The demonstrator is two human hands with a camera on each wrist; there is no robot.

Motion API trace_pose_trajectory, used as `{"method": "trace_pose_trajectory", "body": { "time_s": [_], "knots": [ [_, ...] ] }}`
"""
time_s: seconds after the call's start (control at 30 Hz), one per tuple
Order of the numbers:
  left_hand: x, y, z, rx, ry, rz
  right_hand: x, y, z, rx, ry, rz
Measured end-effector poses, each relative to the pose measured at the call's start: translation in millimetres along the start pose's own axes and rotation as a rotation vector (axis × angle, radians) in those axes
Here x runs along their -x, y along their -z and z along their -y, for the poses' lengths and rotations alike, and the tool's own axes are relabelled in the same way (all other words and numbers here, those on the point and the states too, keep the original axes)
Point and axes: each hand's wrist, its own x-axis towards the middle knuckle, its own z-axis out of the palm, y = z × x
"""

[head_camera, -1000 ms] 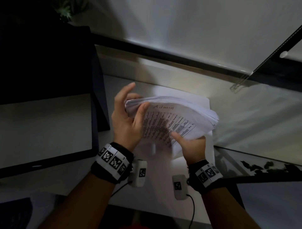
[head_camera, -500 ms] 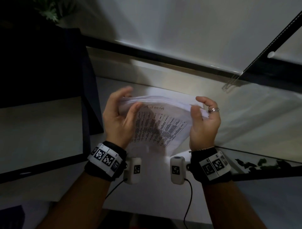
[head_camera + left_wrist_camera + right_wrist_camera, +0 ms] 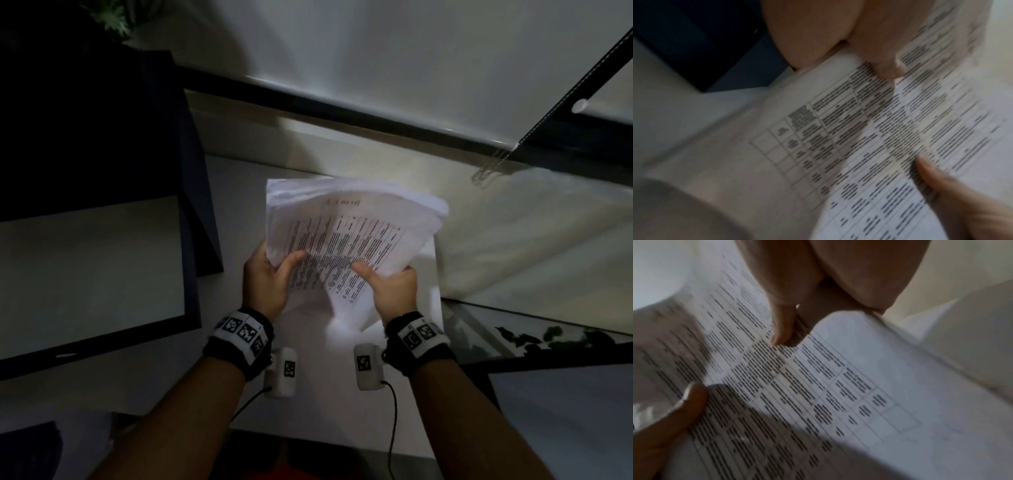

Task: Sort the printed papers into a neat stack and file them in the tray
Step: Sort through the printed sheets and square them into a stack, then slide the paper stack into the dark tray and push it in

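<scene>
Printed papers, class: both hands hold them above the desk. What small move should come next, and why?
Probably tap the printed papers on edge: their far edges look fanned, and the left hand and right hand already grip the near edge.

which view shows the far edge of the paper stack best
The head view: the paper stack shows whole, its far edges fanned unevenly. Both wrist views show only blurred printed table lines near the thumbs, not that edge.

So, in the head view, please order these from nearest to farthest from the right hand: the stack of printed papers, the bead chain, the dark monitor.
1. Stack of printed papers: held in the right hand.
2. Bead chain: beyond it, right.
3. Dark monitor: far left.
</scene>
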Motion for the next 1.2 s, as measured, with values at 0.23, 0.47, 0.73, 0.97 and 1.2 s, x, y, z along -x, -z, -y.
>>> {"method": "trace_pose_trajectory", "body": {
  "time_s": [0.23, 0.47, 0.73, 0.97, 1.2],
  "knots": [
    [7.1, 17.0, -18.3, 0.086, 0.053, 0.119, 11.0, 22.1, 24.5, -0.079, -0.018, 0.114],
    [32.5, 24.0, -45.7, 0.149, 0.046, 0.131, 39.5, 44.1, 34.5, -0.048, -0.005, 0.170],
    [69.9, 62.1, -92.7, 0.120, 0.010, -0.001, 59.8, 37.0, 77.6, 0.071, 0.240, 0.289],
    [126.4, 146.8, -82.4, 0.043, 0.101, -0.151, 94.1, -31.3, 98.5, -0.044, 0.100, 0.565],
    [181.9, 222.7, -75.7, 0.154, 0.347, -0.399, 149.5, -91.4, 87.5, 0.076, -0.263, 0.921]
  ]
}}
